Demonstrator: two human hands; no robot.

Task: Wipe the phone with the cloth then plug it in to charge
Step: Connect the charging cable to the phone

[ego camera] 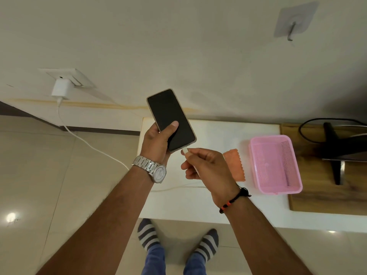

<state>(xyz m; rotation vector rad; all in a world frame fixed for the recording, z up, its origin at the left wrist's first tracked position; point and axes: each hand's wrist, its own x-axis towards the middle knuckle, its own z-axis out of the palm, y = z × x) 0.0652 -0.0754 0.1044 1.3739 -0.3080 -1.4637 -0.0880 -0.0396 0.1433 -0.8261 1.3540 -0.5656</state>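
My left hand (156, 141) holds a black phone (170, 118) in a tan case above the white table, screen dark and facing up, thumb on the glass. My right hand (206, 165) pinches the white plug (185, 151) of the charging cable right at the phone's bottom edge; whether it is seated I cannot tell. The white cable (83, 139) runs from a white charger (60, 89) in the wall socket at the left down to the table. An orange cloth (235, 163) lies on the table, partly hidden behind my right hand.
A pink plastic basket (296, 187) sits right of the cloth on the white table (218, 132). Further right a dark monitor stand (337, 151) rests on a wooden board with black cables. A hook (292, 30) is stuck on the wall above. My socked feet stand on the tiled floor.
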